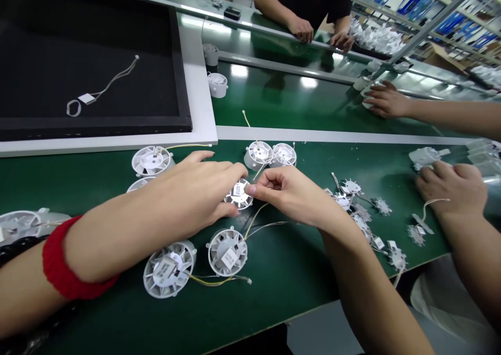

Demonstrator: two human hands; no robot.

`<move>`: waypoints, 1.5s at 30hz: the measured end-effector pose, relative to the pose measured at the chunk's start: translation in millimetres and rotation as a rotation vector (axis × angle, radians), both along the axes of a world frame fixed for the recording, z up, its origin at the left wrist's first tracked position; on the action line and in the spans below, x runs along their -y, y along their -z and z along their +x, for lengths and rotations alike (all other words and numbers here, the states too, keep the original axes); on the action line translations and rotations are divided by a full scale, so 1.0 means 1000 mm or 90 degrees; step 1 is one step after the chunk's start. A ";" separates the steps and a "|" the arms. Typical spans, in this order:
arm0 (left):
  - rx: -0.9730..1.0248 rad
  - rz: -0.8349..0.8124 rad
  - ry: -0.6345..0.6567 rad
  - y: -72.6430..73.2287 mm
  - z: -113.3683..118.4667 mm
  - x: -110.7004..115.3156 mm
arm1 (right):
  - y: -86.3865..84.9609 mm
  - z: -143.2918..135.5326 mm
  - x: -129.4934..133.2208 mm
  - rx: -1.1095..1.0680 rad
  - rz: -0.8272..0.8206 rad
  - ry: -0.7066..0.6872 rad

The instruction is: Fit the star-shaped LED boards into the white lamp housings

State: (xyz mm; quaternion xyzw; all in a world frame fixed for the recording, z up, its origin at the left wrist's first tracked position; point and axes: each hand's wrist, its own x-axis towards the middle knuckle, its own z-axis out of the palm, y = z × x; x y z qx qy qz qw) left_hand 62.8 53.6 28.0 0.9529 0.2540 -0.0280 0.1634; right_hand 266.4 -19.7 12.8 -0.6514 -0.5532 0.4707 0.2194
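Note:
A small round white fan (239,194) with a pale label on its middle sits between my two hands, above the green table. Around its left side curl the fingers and thumb of my left hand (207,188), gripping the rim. My right hand (284,190) has its thumb and forefinger pinched together at the fan's right edge; whatever lies between them is hidden. Just nearer to me lie a labelled fan (227,251) with loose wires and another labelled fan (169,269). Two fans, one of them the wired fan (258,155), stand touching just beyond my hands.
A wired fan (152,160) lies beyond my left forearm. Several toothed white discs (362,224) are heaped to the right, near a co-worker's hand (454,190). A black panel (117,42) with a white border fills the far left. Another person's hands (301,30) rest across the line.

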 end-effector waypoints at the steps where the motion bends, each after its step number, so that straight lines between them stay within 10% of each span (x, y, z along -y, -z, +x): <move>1: 0.009 -0.006 -0.001 0.001 0.000 -0.001 | -0.001 0.000 0.000 0.004 0.003 0.004; 14: -0.016 0.034 0.037 -0.006 0.001 -0.016 | 0.004 0.007 0.014 0.245 0.366 -0.105; 45: 0.169 -0.018 0.059 0.009 -0.009 -0.022 | 0.016 0.004 0.025 0.479 0.366 -0.250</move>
